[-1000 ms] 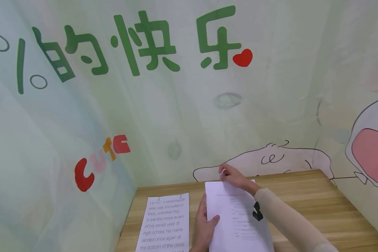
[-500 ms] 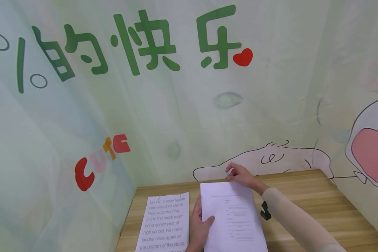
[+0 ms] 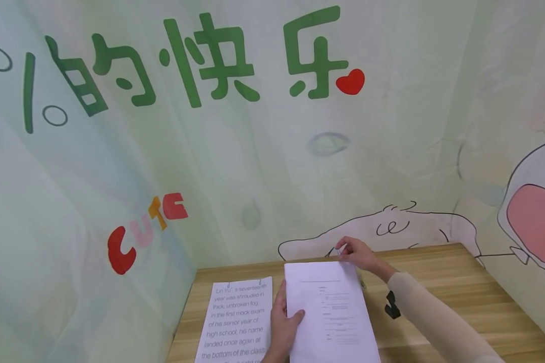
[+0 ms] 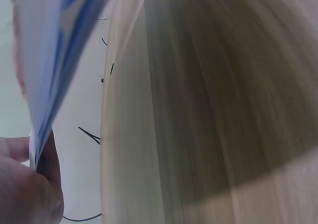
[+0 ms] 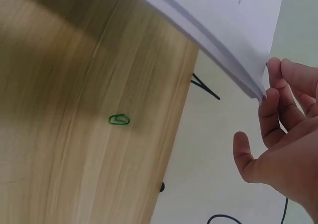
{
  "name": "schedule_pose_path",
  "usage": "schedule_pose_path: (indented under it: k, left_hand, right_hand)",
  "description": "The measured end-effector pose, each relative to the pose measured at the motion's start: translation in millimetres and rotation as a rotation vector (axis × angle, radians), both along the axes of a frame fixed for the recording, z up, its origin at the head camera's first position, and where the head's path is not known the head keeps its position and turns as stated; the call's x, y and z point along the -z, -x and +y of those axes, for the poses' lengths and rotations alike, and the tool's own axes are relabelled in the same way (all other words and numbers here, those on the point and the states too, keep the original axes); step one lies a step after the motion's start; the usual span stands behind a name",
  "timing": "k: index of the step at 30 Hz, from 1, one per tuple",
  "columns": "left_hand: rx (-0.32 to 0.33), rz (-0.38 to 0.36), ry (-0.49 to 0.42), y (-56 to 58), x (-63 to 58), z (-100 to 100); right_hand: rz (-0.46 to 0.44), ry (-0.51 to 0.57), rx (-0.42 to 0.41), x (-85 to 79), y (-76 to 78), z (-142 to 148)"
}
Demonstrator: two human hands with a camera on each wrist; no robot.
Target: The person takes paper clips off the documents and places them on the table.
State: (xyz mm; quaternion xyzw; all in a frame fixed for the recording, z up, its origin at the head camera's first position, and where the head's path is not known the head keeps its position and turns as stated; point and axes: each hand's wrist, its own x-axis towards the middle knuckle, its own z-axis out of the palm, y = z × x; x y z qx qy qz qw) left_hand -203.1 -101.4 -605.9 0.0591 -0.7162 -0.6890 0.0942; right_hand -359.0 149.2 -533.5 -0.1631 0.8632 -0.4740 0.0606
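A stack of printed white sheets (image 3: 318, 322) is held up over the table, tilted toward the head camera. My left hand (image 3: 285, 325) grips its left edge, thumb on the front and fingers behind. My right hand (image 3: 359, 254) is at the stack's top right corner, its thumb and forefinger pinching a small pale thing (image 3: 339, 250); I cannot tell what kind it is. The right wrist view shows its fingertips (image 5: 273, 67) at the corner of the sheets, whose edges bow slightly. In the left wrist view the blurred stack edge (image 4: 54, 85) runs up from between thumb and fingers.
A large-print page (image 3: 236, 322) with two clips on its top edge lies at the left of the wooden table (image 3: 454, 287). A green paper clip (image 5: 119, 119) lies on the wood, right of the held stack. A printed curtain (image 3: 277, 176) stands behind the table.
The stack has shifted left in my left hand's grip. My right hand has moved right along the top edge to the right corner, still pinching the small pale thing.
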Motion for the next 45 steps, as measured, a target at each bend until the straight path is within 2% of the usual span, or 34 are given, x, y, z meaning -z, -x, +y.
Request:
schedule_pose_path:
  k: [11,19,25,36,45]
  left_hand:
    - [0.003,-0.017,0.038,1.5,3.2,-2]
    - [0.058,0.004,-0.026,1.1,4.8,-7]
    - [0.035,-0.005,0.014,2.7,4.8,-10]
    - [-0.005,-0.021,0.066,9.4,7.6,-18]
    - [-0.013,-0.024,0.087,10.7,8.3,-22]
  right_hand:
    - [-0.003,0.013,0.001,16.5,-3.1,27]
    - [-0.035,-0.015,0.019,24.5,-5.6,43]
    - [-0.072,-0.029,0.048,33.0,-9.1,52]
    - [-0.056,-0.046,0.055,39.3,-15.9,56]
    - [0.023,-0.068,0.038,47.1,-18.0,63]
